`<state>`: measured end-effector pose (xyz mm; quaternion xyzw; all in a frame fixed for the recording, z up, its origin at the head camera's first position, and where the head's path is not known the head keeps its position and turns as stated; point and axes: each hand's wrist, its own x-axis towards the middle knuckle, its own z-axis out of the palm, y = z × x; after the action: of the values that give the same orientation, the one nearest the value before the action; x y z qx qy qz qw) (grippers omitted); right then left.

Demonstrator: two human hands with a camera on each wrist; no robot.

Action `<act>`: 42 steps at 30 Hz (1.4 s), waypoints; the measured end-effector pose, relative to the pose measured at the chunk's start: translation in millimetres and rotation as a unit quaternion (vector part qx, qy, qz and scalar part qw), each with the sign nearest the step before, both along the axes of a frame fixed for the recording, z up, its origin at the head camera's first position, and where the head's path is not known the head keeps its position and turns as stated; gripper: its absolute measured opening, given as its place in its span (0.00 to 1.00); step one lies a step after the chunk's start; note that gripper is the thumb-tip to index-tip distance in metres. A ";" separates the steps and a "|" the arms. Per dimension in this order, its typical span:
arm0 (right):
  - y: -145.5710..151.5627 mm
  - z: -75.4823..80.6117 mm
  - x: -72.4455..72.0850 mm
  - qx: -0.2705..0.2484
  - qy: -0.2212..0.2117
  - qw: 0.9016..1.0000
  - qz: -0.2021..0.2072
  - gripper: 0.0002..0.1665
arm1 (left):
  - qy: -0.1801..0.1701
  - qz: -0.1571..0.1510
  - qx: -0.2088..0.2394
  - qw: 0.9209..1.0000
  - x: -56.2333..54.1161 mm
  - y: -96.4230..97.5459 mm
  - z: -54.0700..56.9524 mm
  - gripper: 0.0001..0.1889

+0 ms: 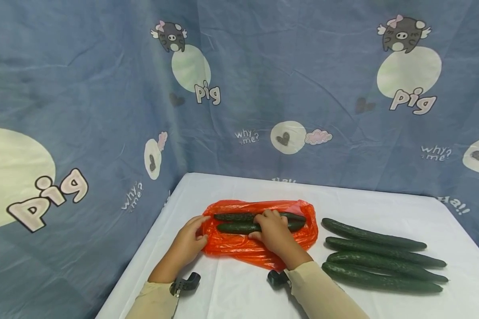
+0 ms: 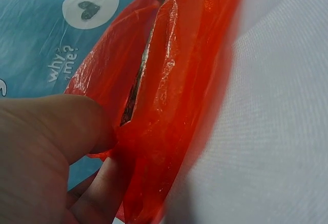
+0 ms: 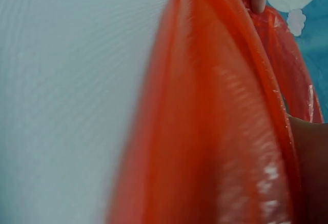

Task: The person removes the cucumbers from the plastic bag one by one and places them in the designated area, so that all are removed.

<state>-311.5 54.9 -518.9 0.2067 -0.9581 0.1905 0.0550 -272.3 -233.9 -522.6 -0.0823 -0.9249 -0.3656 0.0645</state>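
An orange-red plastic bag point(image 1: 239, 246) lies spread on the table, its edges rising around two dark green cucumbers set side by side. At the bag's left end my left hand point(image 1: 188, 240) pinches the plastic between thumb and fingers, as the left wrist view shows. My right hand point(image 1: 276, 232) reaches over the middle of the cucumbers, gripping the nearer cucumber point(image 1: 235, 227) with its thumb on the near side. Its fingers also cover part of the farther cucumber point(image 1: 233, 217). In the right wrist view, the bag's near wall point(image 3: 205, 106) hides most of that hand.
Several more cucumbers point(image 1: 383, 261) lie roughly parallel on the white table point(image 1: 231, 292), right of the bag. A blue curtain point(image 1: 239, 88) printed with pigs stands behind the table and along its left side.
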 end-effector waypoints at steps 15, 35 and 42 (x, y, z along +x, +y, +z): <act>1.8 21.2 9.6 -0.017 0.022 1.000 0.004 0.27 | 0.000 -0.002 0.006 1.000 -0.7 -0.2 0.4 0.30; -2.2 48.5 30.6 -0.032 0.070 0.997 0.021 0.26 | -0.010 -0.003 0.005 1.000 -0.2 -0.7 1.3 0.31; 1.7 54.0 40.5 -0.034 0.076 0.996 0.015 0.26 | -0.011 -0.006 0.006 1.000 -0.3 0.6 1.2 0.31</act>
<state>-271.0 56.6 -464.8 0.2334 -0.9409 0.2073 0.1313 -272.6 -233.3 -521.4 -0.0836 -0.9227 -0.3726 0.0528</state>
